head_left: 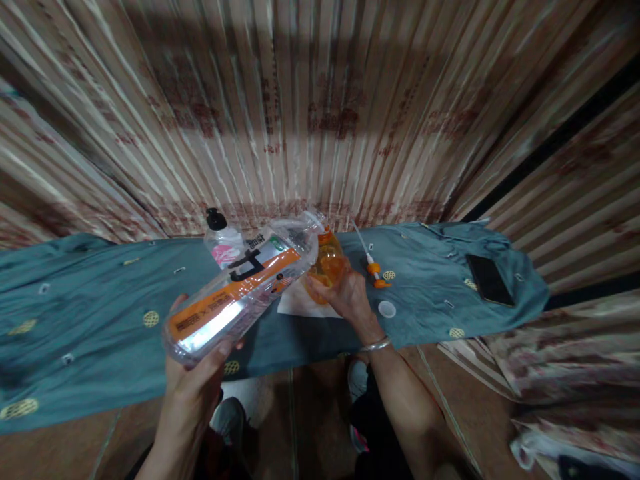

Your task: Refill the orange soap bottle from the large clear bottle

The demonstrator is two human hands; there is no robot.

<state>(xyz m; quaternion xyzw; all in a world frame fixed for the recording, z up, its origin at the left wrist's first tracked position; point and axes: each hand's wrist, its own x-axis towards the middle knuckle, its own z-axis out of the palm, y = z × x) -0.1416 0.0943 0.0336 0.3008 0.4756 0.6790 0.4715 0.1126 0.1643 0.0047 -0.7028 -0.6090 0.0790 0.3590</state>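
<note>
My left hand (200,367) is closed round the lower end of a large clear plastic bottle (250,280) with an orange and silver label. The bottle is tilted, its neck up and to the right, at the mouth of a smaller orange bottle (327,260). Whether liquid passes between them I cannot tell. With fingers wrapped round the orange bottle, my right hand (350,293) holds it over a white sheet (305,303). To its right lie an orange pump top (375,270) with a thin tube and a small white round cap (387,309).
A clear bottle with a black top (217,230) and pink label stands behind the large bottle. A dark phone (490,279) lies at the right on the green patterned cloth (100,300). Pleated curtains (300,100) hang right behind the table.
</note>
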